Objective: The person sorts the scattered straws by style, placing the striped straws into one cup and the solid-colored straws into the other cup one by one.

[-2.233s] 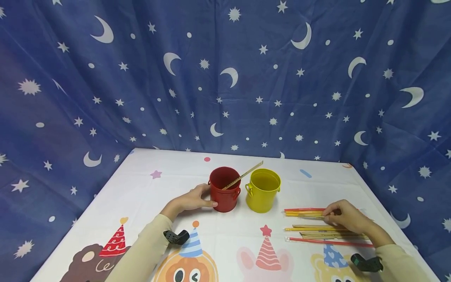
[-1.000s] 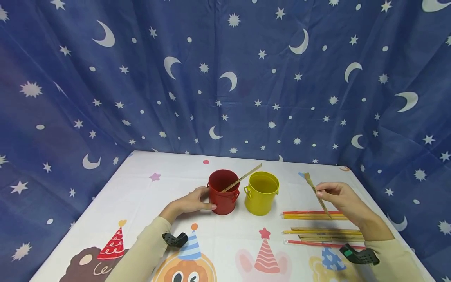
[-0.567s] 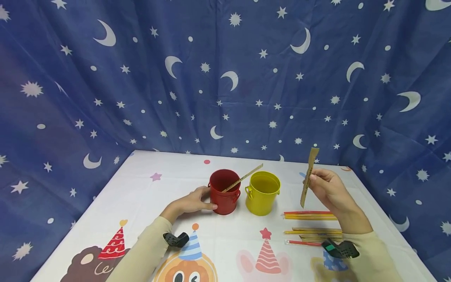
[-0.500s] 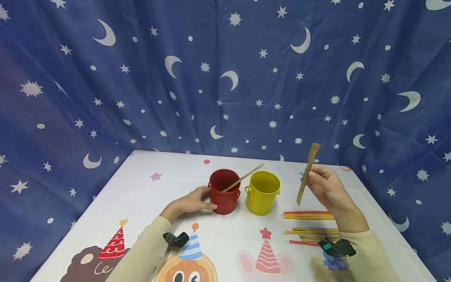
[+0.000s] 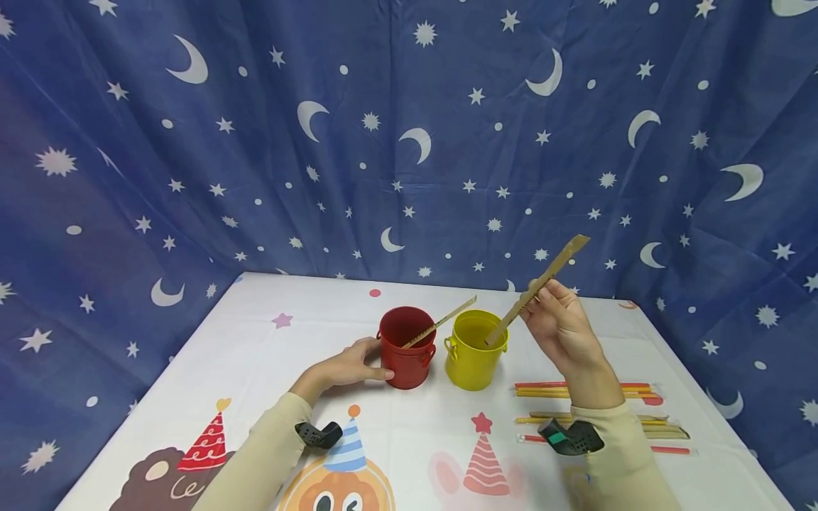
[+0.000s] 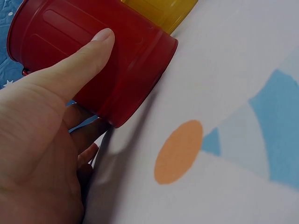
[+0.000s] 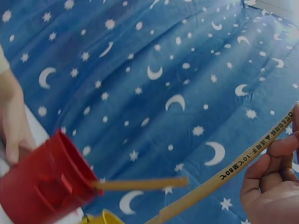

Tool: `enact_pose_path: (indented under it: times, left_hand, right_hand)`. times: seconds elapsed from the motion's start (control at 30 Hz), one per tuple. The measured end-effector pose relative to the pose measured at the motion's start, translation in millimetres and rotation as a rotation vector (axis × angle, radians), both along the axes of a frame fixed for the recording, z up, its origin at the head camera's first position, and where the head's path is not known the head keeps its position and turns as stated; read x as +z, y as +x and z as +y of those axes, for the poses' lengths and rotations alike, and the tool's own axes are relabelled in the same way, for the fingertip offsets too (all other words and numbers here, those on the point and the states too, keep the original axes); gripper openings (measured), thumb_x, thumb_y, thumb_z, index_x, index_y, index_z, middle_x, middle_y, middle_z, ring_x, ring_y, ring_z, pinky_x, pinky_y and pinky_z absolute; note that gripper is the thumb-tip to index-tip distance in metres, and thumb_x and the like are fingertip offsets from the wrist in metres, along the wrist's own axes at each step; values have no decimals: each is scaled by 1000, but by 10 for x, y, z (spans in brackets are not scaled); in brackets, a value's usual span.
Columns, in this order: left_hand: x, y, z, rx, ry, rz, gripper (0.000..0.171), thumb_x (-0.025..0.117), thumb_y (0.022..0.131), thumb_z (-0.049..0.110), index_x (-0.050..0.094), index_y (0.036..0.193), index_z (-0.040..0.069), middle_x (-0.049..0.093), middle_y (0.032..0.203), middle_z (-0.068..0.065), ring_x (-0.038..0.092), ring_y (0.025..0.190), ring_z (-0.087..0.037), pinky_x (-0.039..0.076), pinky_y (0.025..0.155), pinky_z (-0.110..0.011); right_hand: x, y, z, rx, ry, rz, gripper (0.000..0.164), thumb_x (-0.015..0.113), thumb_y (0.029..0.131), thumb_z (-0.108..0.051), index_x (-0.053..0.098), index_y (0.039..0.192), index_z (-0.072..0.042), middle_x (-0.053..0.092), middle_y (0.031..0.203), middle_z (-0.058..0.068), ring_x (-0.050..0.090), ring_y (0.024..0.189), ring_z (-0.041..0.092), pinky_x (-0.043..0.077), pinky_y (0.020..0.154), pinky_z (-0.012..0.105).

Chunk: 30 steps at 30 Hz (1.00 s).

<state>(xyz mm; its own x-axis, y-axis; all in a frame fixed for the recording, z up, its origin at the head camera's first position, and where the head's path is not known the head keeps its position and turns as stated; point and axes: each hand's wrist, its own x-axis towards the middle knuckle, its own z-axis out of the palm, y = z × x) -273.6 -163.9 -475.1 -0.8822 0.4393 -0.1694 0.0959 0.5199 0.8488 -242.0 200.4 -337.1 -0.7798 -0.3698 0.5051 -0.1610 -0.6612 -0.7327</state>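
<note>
Dark blue curtain [image 5: 255, 177] with white moons and stars behind white worktop [image 5: 332, 305]. Red bucket [image 5: 412, 365] upright near middle, yellow bucket [image 5: 471, 369] upright just to its right. Left hand [image 5: 345, 367] holds red bucket, spread wide, thumb on near wall, fingers round far side. Right hand [image 5: 565, 333], fingers bent, pinches tilted brown paper packet [image 5: 556, 267], lower end at yellow bucket's mouth; whether inside, cannot tell. Second packet [image 5: 455, 311] leans in red bucket. Slim sticks [image 5: 543, 392] lie partly behind right forearm [image 5: 626, 454].
</note>
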Motion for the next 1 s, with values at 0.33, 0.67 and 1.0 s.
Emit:
enact_pose_path:
  times: [0.33, 0.67, 1.0]
  left_hand:
    - [-2, -1, 10, -3, 6, -2, 87, 79, 84, 42, 39, 156, 12, 29, 166, -14, 24, 154, -37, 26, 122, -65]
    - [-13, -9, -9, 13, -13, 15, 87, 79, 84, 44, 41, 155, 10, 30, 165, -16, 25, 154, -38, 25, 122, -65]
    - [-10, -8, -7, 6, -8, 21, 87, 78, 84, 44, 41, 154, 9, 31, 164, -17, 25, 154, -39, 23, 123, -65]
  right_hand:
    - [-33, 28, -240, 5, -219, -74, 24, 50, 104, -4, 73, 106, -7, 76, 97, 3, 57, 79, 14, 46, 83, 26]
    - [-155, 54, -469, -57, -240, -127, 24, 50, 105, -7, 73, 104, -12, 71, 93, -1, 60, 85, 12, 49, 81, 23]
    - [-235, 48, -599, -59, -259, -163, 25, 48, 105, -5, 73, 105, -10, 71, 94, 1, 61, 86, 14, 55, 84, 22]
